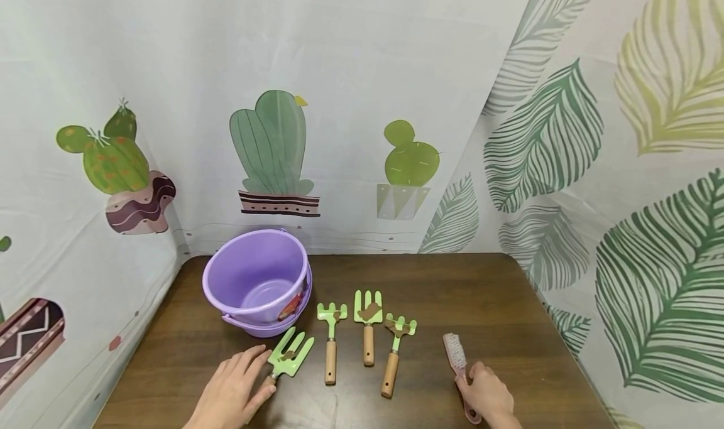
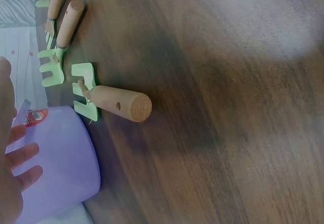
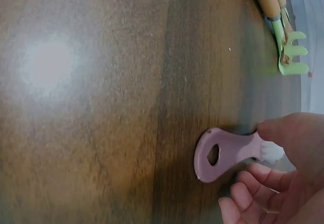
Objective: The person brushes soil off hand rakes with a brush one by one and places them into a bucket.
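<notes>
A pink scrubbing brush (image 1: 455,352) with pale bristles lies at the right of the table. My right hand (image 1: 485,394) pinches its handle (image 3: 225,153) between thumb and index finger; the other fingers curl loosely beside it. On the left, my left hand (image 1: 234,385) lies relaxed beside a green garden fork (image 1: 290,353) with a wooden handle, its fingers apart from the handle in the left wrist view. Brown smears mark the fork and the small rake (image 1: 332,316), wider fork (image 1: 369,309) and second rake (image 1: 400,328) in the middle.
A purple bucket (image 1: 257,284) stands behind the left hand, its handle lowered at the front. Behind the dark wooden table (image 1: 452,278) hangs a white curtain (image 1: 351,52) printed with cacti and leaves.
</notes>
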`<action>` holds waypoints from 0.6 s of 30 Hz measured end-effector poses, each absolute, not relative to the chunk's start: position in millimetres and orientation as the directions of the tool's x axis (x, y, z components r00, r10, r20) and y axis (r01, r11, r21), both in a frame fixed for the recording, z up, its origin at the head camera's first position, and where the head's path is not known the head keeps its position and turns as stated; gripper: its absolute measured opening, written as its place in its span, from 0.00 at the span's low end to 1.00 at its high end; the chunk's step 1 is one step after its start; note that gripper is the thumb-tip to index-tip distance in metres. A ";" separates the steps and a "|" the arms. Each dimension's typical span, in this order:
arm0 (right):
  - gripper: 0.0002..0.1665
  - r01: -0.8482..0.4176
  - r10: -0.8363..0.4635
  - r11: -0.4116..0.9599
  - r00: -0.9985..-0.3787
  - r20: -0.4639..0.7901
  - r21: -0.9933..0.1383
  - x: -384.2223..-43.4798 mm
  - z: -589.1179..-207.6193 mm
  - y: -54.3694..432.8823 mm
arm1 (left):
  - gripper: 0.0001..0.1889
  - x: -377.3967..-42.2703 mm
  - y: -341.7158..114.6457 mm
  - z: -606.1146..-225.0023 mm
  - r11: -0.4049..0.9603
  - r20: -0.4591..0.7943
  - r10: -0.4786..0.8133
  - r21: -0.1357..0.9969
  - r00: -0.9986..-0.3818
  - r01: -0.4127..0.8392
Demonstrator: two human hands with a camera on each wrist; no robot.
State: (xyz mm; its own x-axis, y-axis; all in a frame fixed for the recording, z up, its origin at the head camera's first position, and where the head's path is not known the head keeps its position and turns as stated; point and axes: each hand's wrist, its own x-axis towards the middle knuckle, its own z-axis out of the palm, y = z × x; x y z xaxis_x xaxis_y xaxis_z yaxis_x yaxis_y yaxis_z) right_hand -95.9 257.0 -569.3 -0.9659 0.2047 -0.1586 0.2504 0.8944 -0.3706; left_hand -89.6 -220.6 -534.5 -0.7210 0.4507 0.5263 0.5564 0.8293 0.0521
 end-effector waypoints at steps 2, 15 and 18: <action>0.19 0.247 0.205 0.898 -0.967 -0.151 -0.365 -96.9 -571.8 256.0 | 0.30 -89.7 -220.0 -534.9 0.823 0.534 0.459 0.045 -0.710 0.566; 0.15 0.250 0.212 0.898 -0.967 -0.142 -0.362 -99.5 -578.5 254.5 | 0.30 -88.8 -219.9 -537.0 0.821 0.530 0.481 0.007 -0.698 0.570; 0.16 0.258 0.217 0.896 -0.965 -0.150 -0.361 -99.8 -578.8 254.7 | 0.29 -88.8 -220.2 -538.0 0.819 0.526 0.483 0.012 -0.700 0.574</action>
State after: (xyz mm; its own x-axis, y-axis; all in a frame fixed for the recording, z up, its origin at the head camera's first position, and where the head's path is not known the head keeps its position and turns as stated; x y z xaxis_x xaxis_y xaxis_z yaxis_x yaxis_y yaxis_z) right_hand -99.8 254.7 -578.8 -0.9647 0.2169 -0.1496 0.2575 0.8963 -0.3611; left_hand -88.8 -220.2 -538.0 -0.7001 0.4828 0.5260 0.5740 0.8188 0.0125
